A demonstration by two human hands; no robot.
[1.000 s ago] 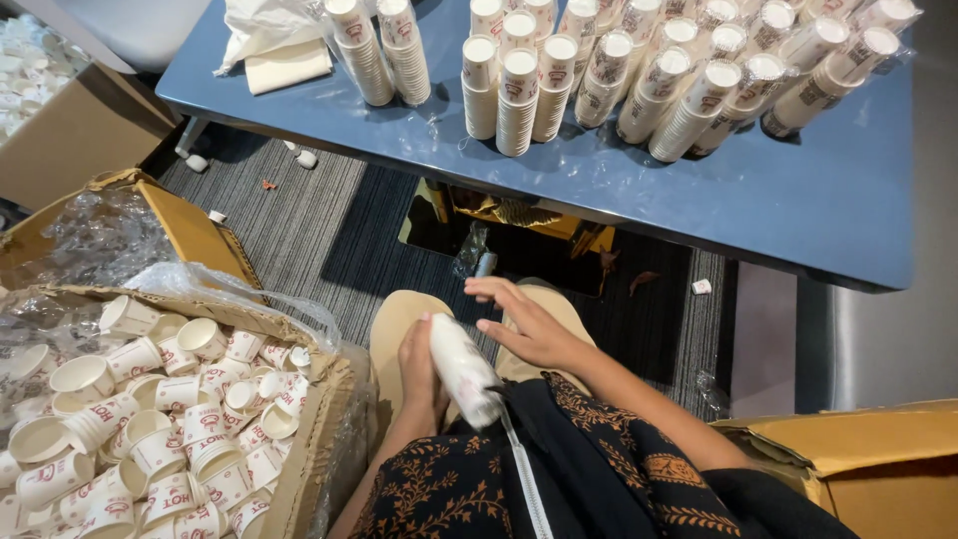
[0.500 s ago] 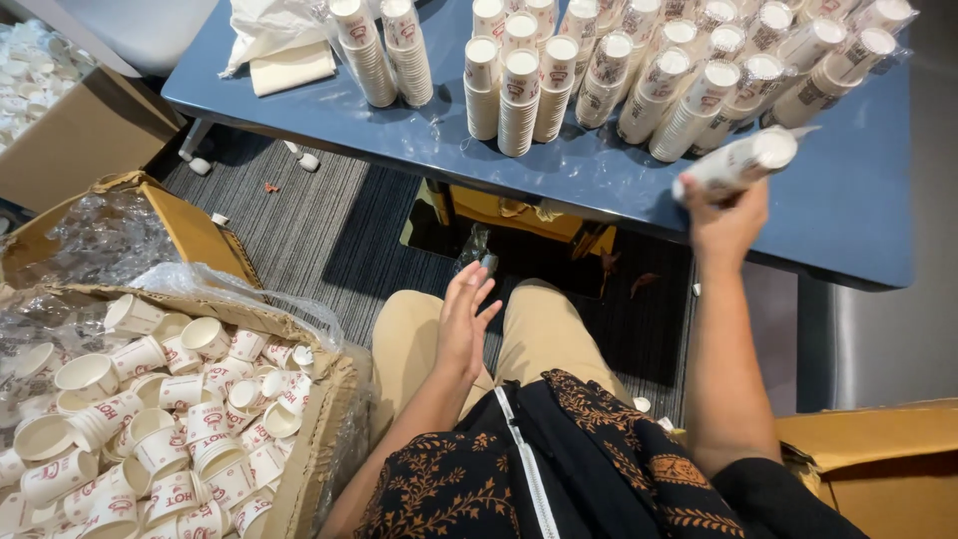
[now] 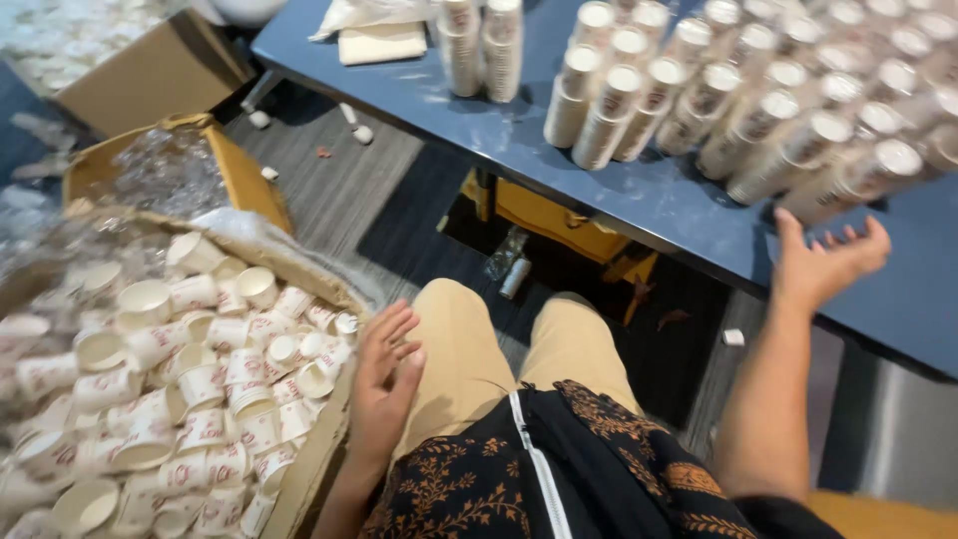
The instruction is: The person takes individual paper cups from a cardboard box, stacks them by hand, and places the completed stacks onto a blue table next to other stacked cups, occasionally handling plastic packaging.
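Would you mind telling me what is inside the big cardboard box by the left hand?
The cardboard box holds a loose heap of small paper cups on a clear plastic liner. The left hand hovers at its edge. Whatever lies beneath the top cups is hidden.

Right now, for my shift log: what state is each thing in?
Left hand: open, empty, beside the carton.
Right hand: open, empty, over the blue table.
Carton: open, full of loose paper cups.
Cup stacks: standing upright on the table.
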